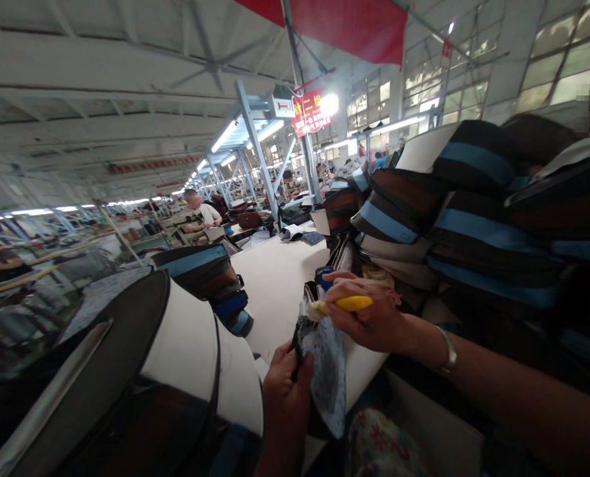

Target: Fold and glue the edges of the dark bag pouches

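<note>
My right hand [374, 328] is closed around a brush [353, 303] with a yellow handle and pale bristles. The bristles touch the upper edge of a fabric piece [327, 371], which has a mottled light-blue face and a dark border. On the left side of that piece, my left hand [289, 384] pinches the dark edge, thumb toward the blue face. A small blue object [323, 277] shows just behind my right fingers; its kind is unclear. Both hands are over the near end of a white tabletop [275, 291].
Dark curved pieces with blue bands [493, 225] are piled high on the right. Large black-and-white curved pieces [180, 331] crowd the left, beside a smaller dark stack [200, 265]. Farther back a person [205, 212] in a white top is near a brown bag [249, 220].
</note>
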Demonstrator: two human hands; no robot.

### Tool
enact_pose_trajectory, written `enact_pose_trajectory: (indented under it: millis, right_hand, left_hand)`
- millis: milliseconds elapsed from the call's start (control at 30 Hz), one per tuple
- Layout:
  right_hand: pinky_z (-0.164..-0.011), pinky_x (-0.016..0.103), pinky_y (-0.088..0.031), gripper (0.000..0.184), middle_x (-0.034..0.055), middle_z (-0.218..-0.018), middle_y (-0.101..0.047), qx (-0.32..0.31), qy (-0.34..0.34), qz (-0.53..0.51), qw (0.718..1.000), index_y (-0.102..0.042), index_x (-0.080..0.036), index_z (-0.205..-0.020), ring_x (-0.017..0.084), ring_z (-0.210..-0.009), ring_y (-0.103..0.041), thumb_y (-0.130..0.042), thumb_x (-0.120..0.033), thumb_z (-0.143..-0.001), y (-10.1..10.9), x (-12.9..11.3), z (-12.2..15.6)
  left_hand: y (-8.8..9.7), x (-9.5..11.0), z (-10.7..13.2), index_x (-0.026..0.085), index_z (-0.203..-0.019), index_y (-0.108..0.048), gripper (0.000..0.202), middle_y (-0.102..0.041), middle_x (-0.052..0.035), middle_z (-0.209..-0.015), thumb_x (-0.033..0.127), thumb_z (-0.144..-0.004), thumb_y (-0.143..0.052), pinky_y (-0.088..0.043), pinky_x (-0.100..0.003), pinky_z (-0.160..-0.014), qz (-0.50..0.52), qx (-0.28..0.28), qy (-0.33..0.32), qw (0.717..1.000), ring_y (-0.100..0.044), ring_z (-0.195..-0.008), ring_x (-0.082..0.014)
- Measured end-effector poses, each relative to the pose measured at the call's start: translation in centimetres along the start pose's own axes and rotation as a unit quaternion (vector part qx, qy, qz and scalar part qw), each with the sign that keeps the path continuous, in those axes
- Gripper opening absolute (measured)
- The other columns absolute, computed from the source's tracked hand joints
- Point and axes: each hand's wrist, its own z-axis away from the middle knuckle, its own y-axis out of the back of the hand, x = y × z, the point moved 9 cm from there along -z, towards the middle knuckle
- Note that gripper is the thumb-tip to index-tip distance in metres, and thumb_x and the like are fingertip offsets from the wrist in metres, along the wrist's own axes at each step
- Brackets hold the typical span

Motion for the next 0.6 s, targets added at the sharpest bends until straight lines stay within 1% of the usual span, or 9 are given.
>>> enact_pose_trajectory:
  millis: [67,133,200,267,400,467,533,567,600]
  right_hand:
    - [-0.099,0.039,-0.05,0.009,0.0005,-0.078,-0.065,0.071,-0.063,-0.002,0.995,-0.059,-0.022,-0.085,0.018,-0.086,-0.066,-0.055,-0.019,-0.093,2.5,1.0,0.5]
    - [-0.089,0.035,-0.053,0.01,0.0017,-0.08,-0.064,0.165,-0.147,-0.049,0.974,-0.062,-0.022,-0.084,0.019,-0.09,-0.067,-0.057,-0.022,-0.093,5.7,2.3,1.6]
    - [-0.071,0.029,-0.054,0.01,0.0007,-0.076,-0.062,0.255,-0.239,-0.14,0.926,-0.064,-0.022,-0.084,0.018,-0.078,-0.065,-0.062,-0.028,-0.092,8.5,4.0,3.4]
    - [-0.056,0.024,-0.048,0.011,-0.0019,-0.066,-0.055,0.331,-0.307,-0.234,0.861,-0.065,-0.022,-0.082,0.013,-0.06,-0.056,-0.069,-0.031,-0.087,10.7,5.4,5.6]
    - [-0.039,0.016,-0.032,0.013,-0.0052,-0.055,-0.043,0.441,-0.352,-0.314,0.763,-0.064,-0.019,-0.073,0.006,-0.045,-0.035,-0.075,-0.023,-0.075,14.9,6.6,9.5]
    - [-0.037,0.015,-0.03,0.014,-0.0064,-0.051,-0.039,0.469,-0.371,-0.353,0.72,-0.062,-0.018,-0.071,0.004,-0.042,-0.029,-0.074,-0.022,-0.075,16.4,7.1,11.2]
    - [-0.042,0.015,-0.039,0.016,-0.0077,-0.048,-0.037,0.495,-0.388,-0.386,0.675,-0.06,-0.017,-0.07,0.004,-0.04,-0.026,-0.071,-0.023,-0.079,17.5,7.3,13.0]
    - [-0.047,0.016,-0.045,0.016,-0.008,-0.048,-0.038,0.505,-0.393,-0.394,0.66,-0.06,-0.017,-0.07,0.003,-0.039,-0.026,-0.069,-0.023,-0.081,17.9,7.3,13.9]
    - [-0.051,0.017,-0.049,0.015,-0.0083,-0.047,-0.039,0.514,-0.397,-0.395,0.65,-0.061,-0.017,-0.071,0.003,-0.038,-0.026,-0.067,-0.023,-0.083,18.2,7.3,14.6]
  left_hand:
    - [0.3,0.1,0.4,0.022,-0.11,-0.075,0.031,-0.068,-0.0102,-0.119,0.041,-0.092,-0.059,-0.052,-0.04,-0.097,-0.026,0.017,-0.02,0.999,-0.064,-0.11,-0.0271]
    - [1.1,0.6,0.9,0.023,-0.111,-0.075,0.031,-0.067,-0.0102,-0.123,0.04,-0.092,-0.058,-0.052,-0.042,-0.1,-0.056,0.037,-0.036,0.997,-0.062,-0.115,-0.028]
    - [2.6,1.8,1.6,0.025,-0.114,-0.073,0.031,-0.066,-0.0084,-0.127,0.041,-0.094,-0.056,-0.052,-0.043,-0.102,-0.09,0.056,-0.044,0.993,-0.062,-0.118,-0.0278]
    - [4.4,3.7,1.9,0.029,-0.116,-0.071,0.031,-0.067,-0.0048,-0.126,0.043,-0.094,-0.054,-0.053,-0.042,-0.102,-0.124,0.055,-0.059,0.989,-0.064,-0.115,-0.0268]
    - [6.7,7.8,0.1,0.032,-0.109,-0.073,0.028,-0.072,0.0002,-0.116,0.047,-0.09,-0.06,-0.058,-0.037,-0.093,-0.143,0.018,-0.096,0.985,-0.069,-0.102,-0.0256]
    - [6.1,8.8,-2.2,0.03,-0.108,-0.074,0.028,-0.07,-0.0003,-0.119,0.047,-0.09,-0.06,-0.057,-0.036,-0.094,-0.118,-0.005,-0.114,0.986,-0.068,-0.104,-0.0253]
    - [3.7,9.0,-5.0,0.028,-0.107,-0.074,0.029,-0.067,-0.0014,-0.127,0.044,-0.09,-0.058,-0.051,-0.037,-0.103,-0.106,-0.056,-0.147,0.982,-0.063,-0.114,-0.0255]
    - [2.2,8.7,-6.5,0.027,-0.105,-0.075,0.027,-0.064,-0.0016,-0.132,0.042,-0.089,-0.059,-0.043,-0.039,-0.111,-0.115,-0.078,-0.158,0.978,-0.058,-0.122,-0.0259]
    - [1.1,8.0,-8.0,0.026,-0.099,-0.076,0.024,-0.062,-0.0021,-0.134,0.04,-0.087,-0.061,-0.034,-0.042,-0.118,-0.127,-0.068,-0.16,0.976,-0.053,-0.127,-0.0268]
